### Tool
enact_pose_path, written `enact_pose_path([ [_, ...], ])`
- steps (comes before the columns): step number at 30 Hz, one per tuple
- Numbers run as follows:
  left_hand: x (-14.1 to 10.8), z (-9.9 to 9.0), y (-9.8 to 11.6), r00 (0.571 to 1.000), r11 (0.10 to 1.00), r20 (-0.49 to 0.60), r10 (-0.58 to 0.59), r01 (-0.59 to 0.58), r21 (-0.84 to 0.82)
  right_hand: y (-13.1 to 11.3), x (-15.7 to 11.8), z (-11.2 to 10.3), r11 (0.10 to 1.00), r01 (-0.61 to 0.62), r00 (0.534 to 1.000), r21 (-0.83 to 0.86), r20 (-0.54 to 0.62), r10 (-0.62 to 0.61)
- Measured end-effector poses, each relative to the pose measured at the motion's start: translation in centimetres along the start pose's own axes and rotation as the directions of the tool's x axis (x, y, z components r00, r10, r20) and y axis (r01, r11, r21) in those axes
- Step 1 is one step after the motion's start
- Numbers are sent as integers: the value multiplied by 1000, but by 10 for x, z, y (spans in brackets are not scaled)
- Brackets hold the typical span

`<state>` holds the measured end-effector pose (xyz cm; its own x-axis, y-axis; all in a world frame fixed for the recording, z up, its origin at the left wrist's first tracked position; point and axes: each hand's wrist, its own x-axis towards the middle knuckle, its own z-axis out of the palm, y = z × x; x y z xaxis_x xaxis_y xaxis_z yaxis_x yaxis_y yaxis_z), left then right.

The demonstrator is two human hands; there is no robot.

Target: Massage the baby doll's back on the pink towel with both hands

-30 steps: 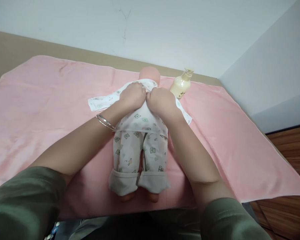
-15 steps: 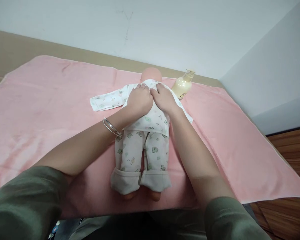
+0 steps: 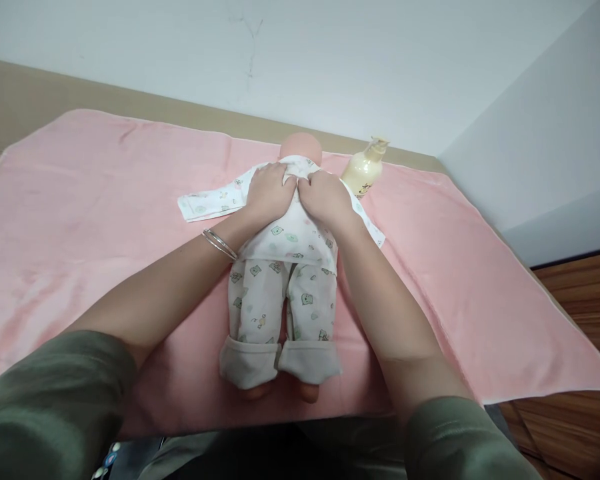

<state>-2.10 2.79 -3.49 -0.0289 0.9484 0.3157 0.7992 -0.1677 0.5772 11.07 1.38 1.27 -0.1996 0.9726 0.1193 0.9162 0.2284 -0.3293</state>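
Observation:
A baby doll point(image 3: 301, 148) with a bare pink head lies lengthwise in front of me, its face not visible. It wears a white printed shirt point(image 3: 293, 241) and matching trousers point(image 3: 263, 303) with turned-up cuffs. On the left of its upper back rests my left hand point(image 3: 270, 192), open, fingers toward the shoulder and thumb toward the middle. My right hand point(image 3: 327, 199) lies open against the right of the upper back, its thumb close to the other thumb; some of its fingers are hidden. Both palms press onto the shirt cloth.
Under the doll a pink blanket point(image 3: 105, 200) covers the table. A pale yellow pump bottle point(image 3: 364, 172) stands right of the doll's head. Behind runs a beige table edge point(image 3: 180, 110) along a white wall point(image 3: 130, 47). Brown wooden furniture point(image 3: 580, 300) is at the right.
Both hands have shifted slightly outward on the doll's upper back, and the thumbs sit differently. Doll and bottle stay where they were.

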Motion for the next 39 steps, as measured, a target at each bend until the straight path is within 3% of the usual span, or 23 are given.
enact_pose_path([
  [4, -5, 3, 2, 999, 1000, -37, -27, 27, -2, 13, 13, 13, 998, -44, 998, 41, -53, 46],
  [11, -8, 7, -1, 998, 1000, -63, -28, 27, -16, 8, 10, 21, 997, -78, 991, -26, -109, 75],
  [16, -7, 3, 0, 999, 1000, -48, -14, 14, -5, 12, 12, 22, 1000, 8, 994, -24, -110, -11],
  [23, -15, -10, 19, 998, 989, 31, 60, -64, 133, 25, 12, 17, 988, 152, 986, -21, -61, -153],
  [29, -5, -17, 11, 992, 996, 110, 56, -63, 61, -1, -15, 3, 977, 132, 991, -168, 9, -133],
  [34, 2, -21, 1, 990, 999, 136, 39, -37, -18, -21, -32, 4, 979, 77, 996, -186, -40, -86],
  [39, -10, -18, 12, 994, 988, 105, 29, -45, 146, 6, -7, 10, 989, 143, 988, -44, -44, -145],
])
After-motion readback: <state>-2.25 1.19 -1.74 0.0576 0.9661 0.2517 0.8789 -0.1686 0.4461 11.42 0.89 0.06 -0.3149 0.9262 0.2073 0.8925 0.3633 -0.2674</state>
